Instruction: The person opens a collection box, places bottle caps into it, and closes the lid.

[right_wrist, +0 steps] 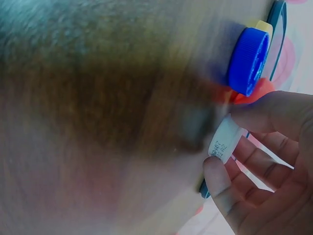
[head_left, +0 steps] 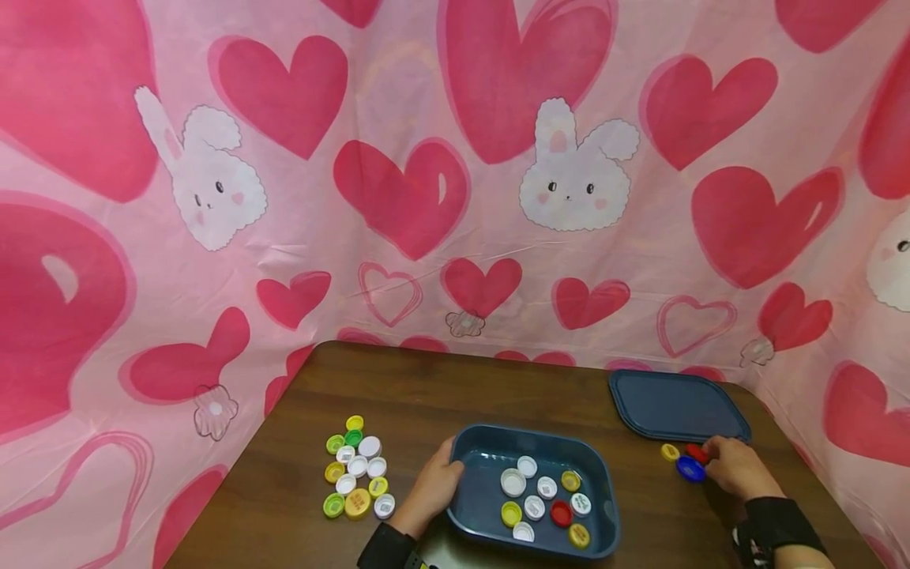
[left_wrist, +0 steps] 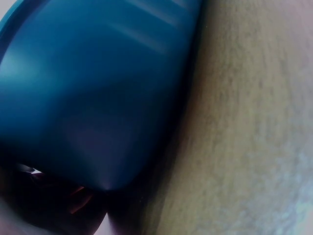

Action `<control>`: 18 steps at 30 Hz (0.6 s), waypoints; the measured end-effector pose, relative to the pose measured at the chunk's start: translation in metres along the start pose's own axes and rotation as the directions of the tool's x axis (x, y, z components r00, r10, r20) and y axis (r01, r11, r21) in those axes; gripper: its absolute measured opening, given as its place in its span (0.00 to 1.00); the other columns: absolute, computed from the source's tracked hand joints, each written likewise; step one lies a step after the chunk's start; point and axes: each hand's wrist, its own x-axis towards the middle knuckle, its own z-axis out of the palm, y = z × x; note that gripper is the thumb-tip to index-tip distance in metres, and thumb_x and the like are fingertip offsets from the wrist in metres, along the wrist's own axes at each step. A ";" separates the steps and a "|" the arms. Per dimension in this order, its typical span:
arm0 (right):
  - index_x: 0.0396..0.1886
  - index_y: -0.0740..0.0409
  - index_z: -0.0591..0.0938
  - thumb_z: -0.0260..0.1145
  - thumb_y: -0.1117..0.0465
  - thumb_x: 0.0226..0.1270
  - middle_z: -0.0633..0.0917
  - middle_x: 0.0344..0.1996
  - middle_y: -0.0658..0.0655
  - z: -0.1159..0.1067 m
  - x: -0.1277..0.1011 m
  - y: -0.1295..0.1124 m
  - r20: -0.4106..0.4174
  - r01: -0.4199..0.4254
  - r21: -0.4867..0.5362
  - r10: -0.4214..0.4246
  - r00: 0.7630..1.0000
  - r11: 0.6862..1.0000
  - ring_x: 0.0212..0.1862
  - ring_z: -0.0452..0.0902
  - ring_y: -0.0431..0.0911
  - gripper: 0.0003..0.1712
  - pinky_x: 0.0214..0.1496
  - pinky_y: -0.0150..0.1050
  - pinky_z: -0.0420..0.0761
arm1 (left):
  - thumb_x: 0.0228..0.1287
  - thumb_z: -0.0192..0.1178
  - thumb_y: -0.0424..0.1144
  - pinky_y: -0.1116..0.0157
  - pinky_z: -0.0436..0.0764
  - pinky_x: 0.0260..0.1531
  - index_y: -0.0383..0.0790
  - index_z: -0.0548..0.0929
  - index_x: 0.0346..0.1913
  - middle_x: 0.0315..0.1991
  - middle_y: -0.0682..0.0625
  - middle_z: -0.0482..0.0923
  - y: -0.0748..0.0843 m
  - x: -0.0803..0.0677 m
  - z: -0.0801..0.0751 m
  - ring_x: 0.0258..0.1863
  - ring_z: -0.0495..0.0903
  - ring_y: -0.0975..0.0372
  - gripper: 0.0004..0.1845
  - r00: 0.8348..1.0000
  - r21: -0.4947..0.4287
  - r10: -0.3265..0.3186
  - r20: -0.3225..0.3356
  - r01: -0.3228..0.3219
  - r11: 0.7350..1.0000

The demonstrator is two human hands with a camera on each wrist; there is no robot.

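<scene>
I read this as a sorting job about half done. My left hand (head_left: 434,486) is curled over the left rim of the blue bin (head_left: 465,506), fingers wrapped on the wall and steadying it near the front edge of the table (head_left: 498,391). Inside the bin lie about nine caps (head_left: 543,498): several white, some yellow, one red.

My right hand (head_left: 735,466) is out toward the table's right edge, just in front of the blue lid (head_left: 671,403) that lies flat near the back right corner. In the right wrist view the thumb and forefinger pinch a white cap (right_wrist: 224,140) by its rim, the other fingers loosely bent behind it. Just beside that hand lie a blue cap (head_left: 690,469), a red cap (head_left: 697,453) touching it, and a yellow cap (head_left: 669,451) on their left. The head view hides the white cap behind the hand, so I take its hold from the wrist camera alone.

Left of the bin, toward the table's left edge, a cluster of loose caps (head_left: 355,470) waits, white, green, yellow and orange, packed close together. By my judgement that cluster and the three beside my right hand remain to be handled, and the lid is off. The left wrist view shows only the bin's outer wall and bare wood, blurred.
</scene>
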 end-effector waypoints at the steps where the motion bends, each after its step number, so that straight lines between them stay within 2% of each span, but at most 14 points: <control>1: 0.44 0.75 0.77 0.68 0.68 0.59 0.80 0.38 0.73 -0.001 0.000 -0.001 0.009 -0.011 0.003 0.011 1.000 1.000 0.42 0.77 0.64 0.17 0.48 0.61 0.77 | 0.70 0.49 0.32 0.34 0.61 0.66 0.24 0.66 0.71 0.68 0.28 0.69 0.000 0.000 0.000 0.69 0.65 0.34 0.28 1.000 -0.001 0.000 0.001 0.000 1.000; 6: 0.43 0.74 0.77 0.66 0.68 0.61 0.80 0.37 0.70 -0.010 -0.001 -0.007 0.034 -0.025 0.012 0.024 0.999 1.000 0.42 0.76 0.62 0.15 0.47 0.60 0.78 | 0.70 0.48 0.32 0.34 0.61 0.66 0.24 0.65 0.71 0.68 0.28 0.68 0.001 0.000 -0.001 0.69 0.65 0.34 0.28 1.000 -0.007 -0.007 0.007 0.007 1.000; 12: 0.43 0.72 0.79 0.61 0.69 0.61 0.80 0.38 0.69 -0.020 -0.003 -0.026 -0.041 0.063 0.003 -0.063 0.997 0.998 0.42 0.76 0.62 0.12 0.47 0.61 0.77 | 0.70 0.48 0.32 0.33 0.61 0.66 0.24 0.65 0.71 0.69 0.28 0.68 0.000 -0.001 -0.001 0.70 0.64 0.34 0.28 1.000 -0.020 -0.016 0.018 0.016 1.000; 18: 0.42 0.70 0.81 0.61 0.69 0.63 0.79 0.37 0.65 -0.026 -0.009 -0.064 -0.104 0.177 -0.010 -0.177 0.979 0.984 0.41 0.76 0.59 0.10 0.46 0.61 0.79 | 0.71 0.48 0.32 0.33 0.61 0.66 0.25 0.65 0.71 0.69 0.29 0.68 0.000 0.000 -0.001 0.69 0.65 0.35 0.28 1.000 -0.026 -0.022 0.023 0.022 0.999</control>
